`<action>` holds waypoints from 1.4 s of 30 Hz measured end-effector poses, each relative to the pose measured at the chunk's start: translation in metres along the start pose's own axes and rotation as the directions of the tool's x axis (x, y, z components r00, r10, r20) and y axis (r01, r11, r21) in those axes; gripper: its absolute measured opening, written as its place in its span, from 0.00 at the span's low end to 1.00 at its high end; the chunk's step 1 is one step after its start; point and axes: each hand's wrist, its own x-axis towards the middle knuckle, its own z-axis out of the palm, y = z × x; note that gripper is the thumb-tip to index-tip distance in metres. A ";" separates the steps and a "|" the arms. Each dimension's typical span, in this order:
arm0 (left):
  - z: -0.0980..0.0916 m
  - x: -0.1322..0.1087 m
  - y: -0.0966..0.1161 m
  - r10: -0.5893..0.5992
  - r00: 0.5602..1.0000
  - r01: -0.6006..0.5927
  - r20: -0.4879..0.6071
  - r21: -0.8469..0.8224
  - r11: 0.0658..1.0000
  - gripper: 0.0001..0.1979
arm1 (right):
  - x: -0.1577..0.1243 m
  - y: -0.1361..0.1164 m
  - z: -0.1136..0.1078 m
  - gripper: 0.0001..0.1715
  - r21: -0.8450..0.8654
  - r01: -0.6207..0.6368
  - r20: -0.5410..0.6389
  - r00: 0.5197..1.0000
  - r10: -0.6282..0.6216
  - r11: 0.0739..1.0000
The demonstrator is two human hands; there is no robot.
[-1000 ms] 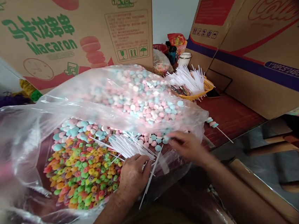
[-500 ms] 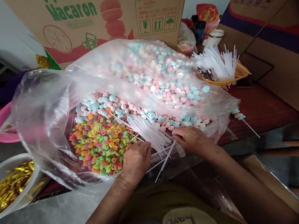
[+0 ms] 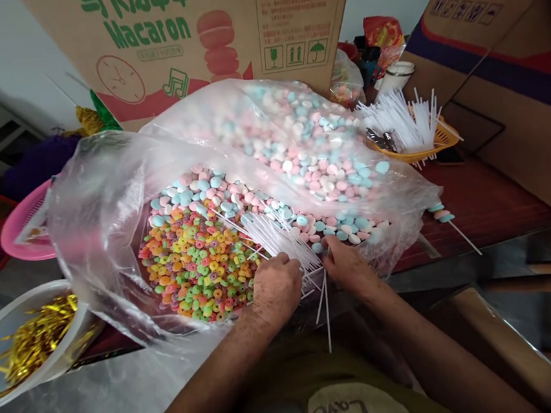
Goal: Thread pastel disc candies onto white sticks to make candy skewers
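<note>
A large clear plastic bag (image 3: 104, 203) lies open on the table. Inside it are colourful ring candies (image 3: 196, 263) and pastel pink, blue and white round candies (image 3: 300, 158). A bundle of thin white sticks (image 3: 278, 235) lies on the candies near the bag's mouth. My left hand (image 3: 277, 287) is curled over the near ends of the sticks. Beside it, my right hand (image 3: 346, 263) pinches a single white stick (image 3: 326, 309) that points down toward me.
A finished candy skewer (image 3: 445, 219) lies on the red-brown table at right. A yellow basket (image 3: 420, 147) holds more white sticks. A clear tub with gold twist ties (image 3: 29, 337) and a pink basket (image 3: 19, 231) sit left. Cardboard boxes (image 3: 201, 38) stand behind.
The camera tilted down and left over the second. My hands came closer together at the stick bundle; my right hand left the pastel candies and now pinches a stick pointing down.
</note>
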 end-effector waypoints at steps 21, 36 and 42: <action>-0.028 0.071 -0.006 -0.254 0.963 0.257 0.096 -0.618 0.743 0.10 | -0.004 0.018 -0.014 0.09 0.177 -0.091 0.115 0.991 0.071 0.980; -0.009 0.002 0.004 -0.494 0.811 0.217 0.314 -0.945 -0.246 0.17 | 0.001 -0.027 -0.032 0.04 0.036 0.467 -0.485 0.781 -0.393 0.884; -0.014 0.000 0.015 -0.489 0.846 0.085 0.211 -0.960 -0.267 0.13 | -0.033 -0.060 -0.007 0.10 0.198 0.677 -0.534 0.681 -0.502 0.708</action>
